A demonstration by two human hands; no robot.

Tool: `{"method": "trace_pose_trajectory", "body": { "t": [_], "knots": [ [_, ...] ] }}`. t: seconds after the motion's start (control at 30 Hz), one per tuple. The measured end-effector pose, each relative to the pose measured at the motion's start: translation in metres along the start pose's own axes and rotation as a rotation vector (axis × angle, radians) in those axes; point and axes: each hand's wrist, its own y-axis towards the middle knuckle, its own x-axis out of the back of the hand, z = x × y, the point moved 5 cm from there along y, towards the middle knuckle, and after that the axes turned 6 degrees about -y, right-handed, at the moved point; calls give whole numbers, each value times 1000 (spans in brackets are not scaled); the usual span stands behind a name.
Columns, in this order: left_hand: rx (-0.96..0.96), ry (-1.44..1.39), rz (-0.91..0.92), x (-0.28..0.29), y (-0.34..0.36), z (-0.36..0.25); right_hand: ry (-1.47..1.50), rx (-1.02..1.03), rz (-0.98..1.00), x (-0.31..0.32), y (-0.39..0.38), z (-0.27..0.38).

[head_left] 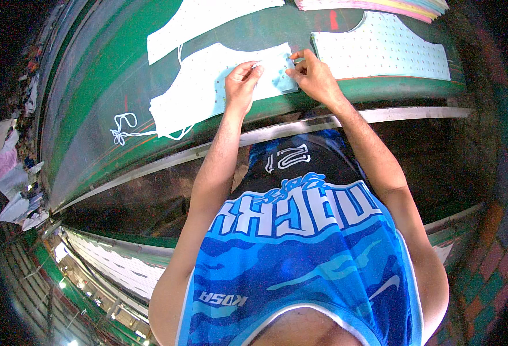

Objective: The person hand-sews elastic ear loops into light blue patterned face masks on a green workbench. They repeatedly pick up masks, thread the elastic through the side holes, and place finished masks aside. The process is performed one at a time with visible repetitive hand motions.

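Observation:
Below my hands lies a stack of pale blue-white cut fabric pieces [205, 81] with curved edges and small printed marks. My left hand [243, 86] is raised over its right part, thumb and forefinger pressed together; what they pinch, if anything, is too small to make out. At the stack's right end, my right hand [316, 76] has its fingers bent, with thumb and forefinger tips apart near the fabric edge. A white cord [123, 130] trails from beneath the stack and ends in a looped knot at the left.
Another stack of patterned pale pieces [383, 49] lies to the right, and a further white piece [210, 23] lies beyond. Pink and yellow layers [381, 6] sit at the far edge. The green table [107, 86] has a pale metal rail [265, 134] along its near side.

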Motion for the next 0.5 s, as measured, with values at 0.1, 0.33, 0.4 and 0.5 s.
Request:
{"method": "trace_pose_trajectory", "body": {
  "t": [0.1, 0.33, 0.4, 0.5],
  "knots": [
    [26, -54, -56, 3, 0, 2, -162, 55, 23, 11, -2, 15],
    [-242, 219, -185, -33, -7, -46, -228, 191, 13, 14, -1, 17],
    [-265, 493, -137, -47, -14, -45, -127, 216, 5, 11, 0, 12],
    [-169, 694, -53, -49, -24, -22, -39, 143, 91, 10, -1, 12]
  ]
}}
